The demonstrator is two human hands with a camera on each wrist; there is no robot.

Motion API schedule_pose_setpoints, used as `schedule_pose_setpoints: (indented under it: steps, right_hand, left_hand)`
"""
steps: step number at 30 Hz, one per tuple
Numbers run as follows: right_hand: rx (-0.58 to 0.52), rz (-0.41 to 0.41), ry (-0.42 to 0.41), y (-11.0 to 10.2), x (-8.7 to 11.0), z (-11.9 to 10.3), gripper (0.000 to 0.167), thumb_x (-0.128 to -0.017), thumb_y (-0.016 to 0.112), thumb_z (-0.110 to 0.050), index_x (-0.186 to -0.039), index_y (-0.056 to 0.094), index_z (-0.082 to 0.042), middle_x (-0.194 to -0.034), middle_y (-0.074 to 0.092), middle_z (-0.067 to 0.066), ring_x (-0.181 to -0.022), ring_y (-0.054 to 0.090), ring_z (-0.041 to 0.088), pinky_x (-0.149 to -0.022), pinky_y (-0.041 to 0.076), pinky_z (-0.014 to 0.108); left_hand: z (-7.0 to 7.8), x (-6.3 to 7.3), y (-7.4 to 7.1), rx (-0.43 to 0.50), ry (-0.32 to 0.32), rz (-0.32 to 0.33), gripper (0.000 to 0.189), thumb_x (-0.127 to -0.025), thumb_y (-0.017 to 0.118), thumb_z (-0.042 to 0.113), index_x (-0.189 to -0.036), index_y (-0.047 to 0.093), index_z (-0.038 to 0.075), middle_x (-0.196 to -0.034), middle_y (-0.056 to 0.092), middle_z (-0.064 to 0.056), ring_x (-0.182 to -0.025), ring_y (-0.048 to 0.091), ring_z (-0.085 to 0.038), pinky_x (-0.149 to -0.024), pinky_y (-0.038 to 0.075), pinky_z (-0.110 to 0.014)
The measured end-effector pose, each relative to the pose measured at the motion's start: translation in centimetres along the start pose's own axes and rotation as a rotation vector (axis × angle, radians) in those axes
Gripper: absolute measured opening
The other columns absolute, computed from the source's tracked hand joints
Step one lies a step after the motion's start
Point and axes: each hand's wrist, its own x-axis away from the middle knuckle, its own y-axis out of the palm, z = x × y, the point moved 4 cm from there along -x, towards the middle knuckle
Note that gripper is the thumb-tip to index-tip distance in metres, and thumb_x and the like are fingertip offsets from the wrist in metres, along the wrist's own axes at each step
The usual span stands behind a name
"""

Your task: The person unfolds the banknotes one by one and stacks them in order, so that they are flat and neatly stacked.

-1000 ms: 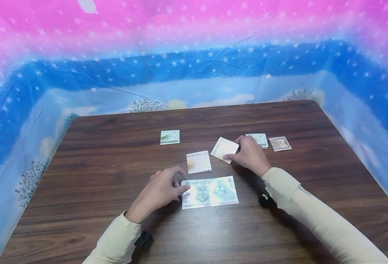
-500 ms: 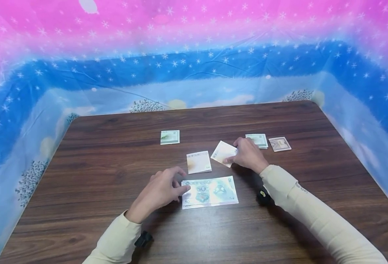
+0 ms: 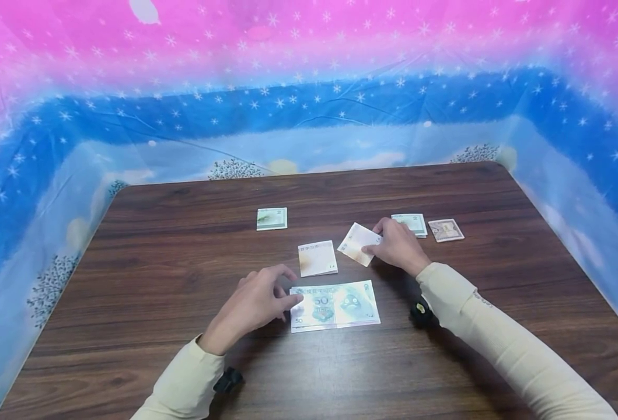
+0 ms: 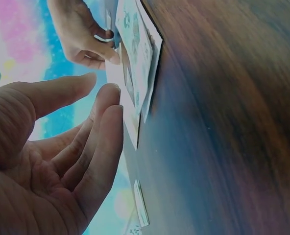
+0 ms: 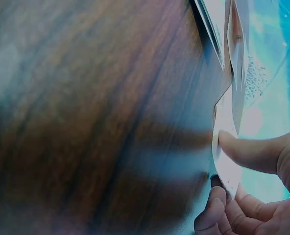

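Observation:
In the head view my right hand (image 3: 399,246) pinches a folded pale banknote (image 3: 358,244) by its right side. The right wrist view shows the thumb on top of this folded banknote (image 5: 227,161) and the fingers curled under its edge. My left hand (image 3: 258,297) hovers at the left end of a light green 50 banknote (image 3: 348,309), fingers loosely bent. The left wrist view shows nothing between the left hand's (image 4: 61,152) thumb and fingers. Another folded pale banknote (image 3: 317,258) lies just beyond the 50 banknote, which rests on another note.
On the brown wooden table (image 3: 156,245), a folded green banknote (image 3: 272,219) lies at the back. Beyond my right hand are a second folded green banknote (image 3: 414,225) and a folded brownish banknote (image 3: 446,230). A pink and blue snowflake cloth (image 3: 309,99) hangs behind.
My right hand dips slightly toward me with the folded banknote, then shifts a little back to the right; the banknote turns a bit. My left hand stays in place.

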Motion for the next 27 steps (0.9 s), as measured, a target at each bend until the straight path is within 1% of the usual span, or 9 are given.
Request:
schedule_pose_setpoints:
  steps: [3,6,10,14,16,19,23,27]
  right_hand:
    - [-0.010,0.024,-0.007,-0.1,-0.1,0.1,0.032,-0.089,0.076,-0.017,-0.108,0.065,0.005,-0.102,0.068,0.020,-0.087,0.064,0.030,-0.078,0.052,0.044]
    - [-0.040,0.048,-0.018,-0.6,0.1,0.2,0.024,-0.091,0.070,-0.013,-0.106,0.065,0.005,-0.098,0.068,0.019,-0.081,0.063,0.028,-0.073,0.052,0.040]
    - [-0.106,0.062,-0.020,-1.4,0.3,0.3,0.021,-0.092,0.066,-0.009,-0.106,0.064,0.006,-0.092,0.067,0.017,-0.071,0.062,0.023,-0.064,0.050,0.033]
    - [-0.199,0.055,-0.016,-2.2,0.6,0.3,0.020,-0.092,0.064,-0.006,-0.107,0.062,0.007,-0.087,0.068,0.015,-0.064,0.066,0.018,-0.057,0.051,0.026]
    - [-0.240,0.052,-0.016,-2.5,0.8,0.1,0.020,-0.092,0.064,-0.006,-0.107,0.062,0.007,-0.086,0.069,0.015,-0.062,0.069,0.019,-0.056,0.052,0.024]
    - [-0.286,0.048,-0.011,-2.9,1.2,-0.2,0.021,-0.092,0.064,-0.005,-0.108,0.061,0.008,-0.090,0.070,0.017,-0.065,0.072,0.023,-0.058,0.056,0.025]
    - [-0.363,0.039,0.007,-3.0,1.7,-0.5,0.021,-0.093,0.065,-0.004,-0.110,0.061,0.008,-0.095,0.069,0.019,-0.067,0.073,0.025,-0.065,0.062,0.034]
    - [-0.469,0.006,0.009,-2.8,2.3,-1.0,0.022,-0.093,0.065,-0.001,-0.112,0.058,0.010,-0.096,0.067,0.021,-0.066,0.071,0.022,-0.070,0.062,0.042]
  left_hand:
    - [0.2,0.0,-0.1,0.010,0.014,0.002,0.032,-0.091,0.078,0.020,-0.119,0.067,0.008,-0.067,0.067,0.003,-0.055,0.065,-0.016,-0.054,0.047,-0.031]
    - [0.3,-0.1,-0.1,0.038,0.028,-0.001,0.031,-0.092,0.077,0.020,-0.118,0.067,0.008,-0.068,0.069,0.003,-0.056,0.066,-0.016,-0.056,0.048,-0.032]
    - [0.6,0.0,-0.3,0.101,0.054,-0.011,0.028,-0.093,0.075,0.019,-0.118,0.067,0.006,-0.072,0.071,0.001,-0.059,0.068,-0.017,-0.058,0.050,-0.031]
    - [0.9,0.0,-0.5,0.167,0.072,-0.018,0.029,-0.094,0.074,0.018,-0.118,0.068,0.003,-0.078,0.074,-0.003,-0.062,0.070,-0.018,-0.059,0.054,-0.031]
    - [1.0,0.0,-0.5,0.195,0.085,-0.015,0.029,-0.094,0.074,0.017,-0.118,0.068,0.002,-0.081,0.075,-0.005,-0.064,0.072,-0.019,-0.061,0.057,-0.030]
    - [1.3,0.0,-0.6,0.222,0.101,-0.003,0.028,-0.094,0.074,0.016,-0.117,0.069,0.001,-0.087,0.076,-0.007,-0.067,0.072,-0.020,-0.064,0.058,-0.029]
    - [1.6,0.0,-0.6,0.253,0.131,0.013,0.026,-0.094,0.073,0.016,-0.116,0.070,0.001,-0.092,0.076,-0.009,-0.074,0.073,-0.018,-0.068,0.059,-0.030]
    - [2.0,-0.1,-0.5,0.289,0.143,0.023,0.025,-0.094,0.074,0.016,-0.115,0.071,0.003,-0.094,0.077,-0.010,-0.080,0.074,-0.019,-0.072,0.059,-0.032]
